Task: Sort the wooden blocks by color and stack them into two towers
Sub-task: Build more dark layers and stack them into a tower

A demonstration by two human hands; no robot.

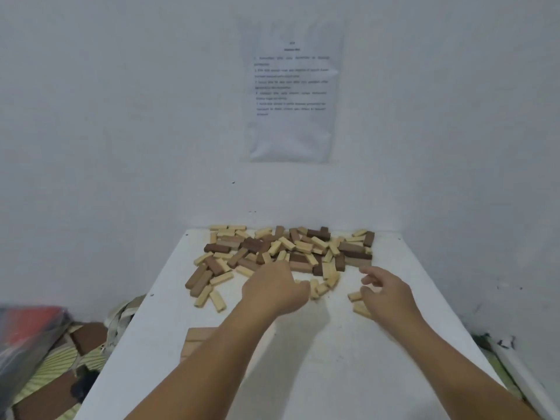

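Pile of blocks [281, 250] crowds table's [333, 359] far edge. I see left hand [272, 291] curled at pale blocks [316, 288], hold unclear; right hand [388, 294] loose, holding nothing. Bare tabletop between forearms.

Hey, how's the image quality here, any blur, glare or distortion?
Head view: soft even light, no glare; faint shadows beside the forearms on the table; left hand and right hand slightly motion-blurred; text on the wall sheet too soft to read; bottom-left clutter smeared.

printed sheet [291, 92] on wall [121, 116] (text unreadable)
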